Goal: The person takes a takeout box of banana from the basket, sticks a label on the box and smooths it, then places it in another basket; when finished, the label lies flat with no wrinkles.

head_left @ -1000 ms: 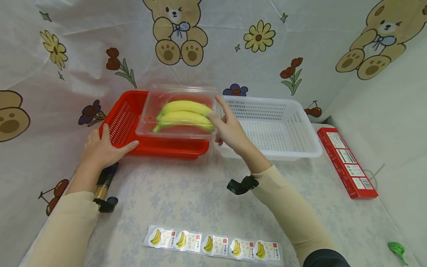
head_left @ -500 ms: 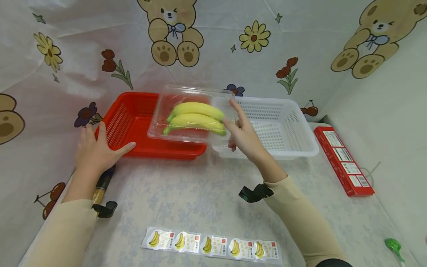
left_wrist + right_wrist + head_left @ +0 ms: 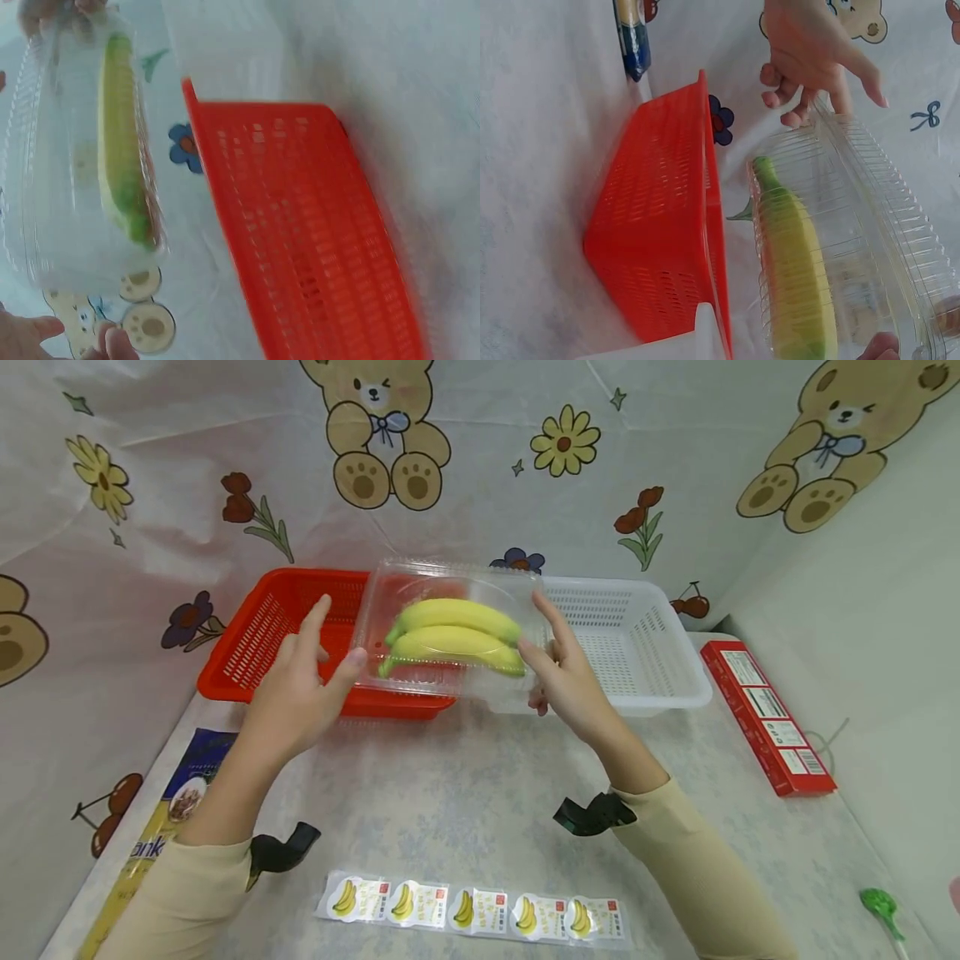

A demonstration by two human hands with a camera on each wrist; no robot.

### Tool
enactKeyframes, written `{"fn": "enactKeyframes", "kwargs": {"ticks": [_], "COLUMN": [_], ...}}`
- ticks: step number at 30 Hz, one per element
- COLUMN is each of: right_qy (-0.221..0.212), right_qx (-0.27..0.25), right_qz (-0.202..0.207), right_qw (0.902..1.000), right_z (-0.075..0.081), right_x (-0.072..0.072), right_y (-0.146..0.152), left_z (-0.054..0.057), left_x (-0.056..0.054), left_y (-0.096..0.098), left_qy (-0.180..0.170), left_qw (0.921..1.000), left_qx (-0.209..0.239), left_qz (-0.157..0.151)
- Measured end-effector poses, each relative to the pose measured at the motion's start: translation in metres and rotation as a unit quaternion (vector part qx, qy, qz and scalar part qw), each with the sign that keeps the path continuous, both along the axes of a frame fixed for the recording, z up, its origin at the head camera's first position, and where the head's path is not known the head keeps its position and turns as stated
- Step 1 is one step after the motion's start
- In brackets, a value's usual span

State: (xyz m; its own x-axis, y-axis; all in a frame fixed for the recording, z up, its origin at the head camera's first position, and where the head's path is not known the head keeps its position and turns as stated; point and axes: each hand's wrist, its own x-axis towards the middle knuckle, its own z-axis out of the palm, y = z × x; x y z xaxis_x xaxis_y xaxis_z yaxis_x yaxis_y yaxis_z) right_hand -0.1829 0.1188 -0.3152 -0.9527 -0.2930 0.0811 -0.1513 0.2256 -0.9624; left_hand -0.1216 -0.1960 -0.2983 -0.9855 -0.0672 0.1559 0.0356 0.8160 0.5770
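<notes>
A clear plastic clamshell box with yellow bananas inside is held up over the inner sides of two baskets. My right hand grips its right edge, the thumb across the front and index finger extended along the side. At the other end is my left hand, fingers spread, its thumb beside the box's left edge. The right wrist view has the left hand close to the box's end; whether it touches cannot be told. Beneath lie the red basket and the white basket.
A strip of banana stickers lies on the table near the front. Along the left edge is a blue and yellow packet, partly behind the left arm. On the right are a red box and a small green broccoli-like item.
The right hand has carried the banana box rightward from above the red basket. My left hand has let go of the red basket's left rim and moved right, up to the box's left end.
</notes>
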Motion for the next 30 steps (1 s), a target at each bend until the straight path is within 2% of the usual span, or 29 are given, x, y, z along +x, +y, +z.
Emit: {"fn": "enactKeyframes", "kwargs": {"ticks": [3,6,10,16,24,30], "right_qy": [0.005,0.009,0.014,0.020,0.010,0.028], "right_qx": [0.003,0.003,0.007,0.025,0.052,0.076], "right_qz": [0.000,0.003,0.006,0.001,-0.002,0.003], "right_qw": [1.0000,0.9999,0.9999,0.9995,0.9986,0.9967], "right_z": [0.001,0.002,0.002,-0.001,-0.004,-0.009], "right_x": [0.007,0.015,0.027,0.046,0.071,0.089], "right_y": [0.004,0.007,0.012,0.022,0.037,0.049], "left_z": [0.005,0.006,0.004,-0.004,-0.010,-0.014], "left_x": [0.001,0.002,0.006,0.016,0.037,0.051], "left_y": [0.014,0.022,0.028,0.039,0.047,0.054], "left_qy": [-0.036,-0.053,-0.056,-0.037,-0.050,-0.054], "left_qw": [0.9988,0.9967,0.9952,0.9950,0.9939,0.9939], "left_qx": [0.014,0.035,0.044,0.050,0.038,0.026], "left_qz": [-0.030,-0.052,-0.068,-0.079,-0.090,-0.092]}}
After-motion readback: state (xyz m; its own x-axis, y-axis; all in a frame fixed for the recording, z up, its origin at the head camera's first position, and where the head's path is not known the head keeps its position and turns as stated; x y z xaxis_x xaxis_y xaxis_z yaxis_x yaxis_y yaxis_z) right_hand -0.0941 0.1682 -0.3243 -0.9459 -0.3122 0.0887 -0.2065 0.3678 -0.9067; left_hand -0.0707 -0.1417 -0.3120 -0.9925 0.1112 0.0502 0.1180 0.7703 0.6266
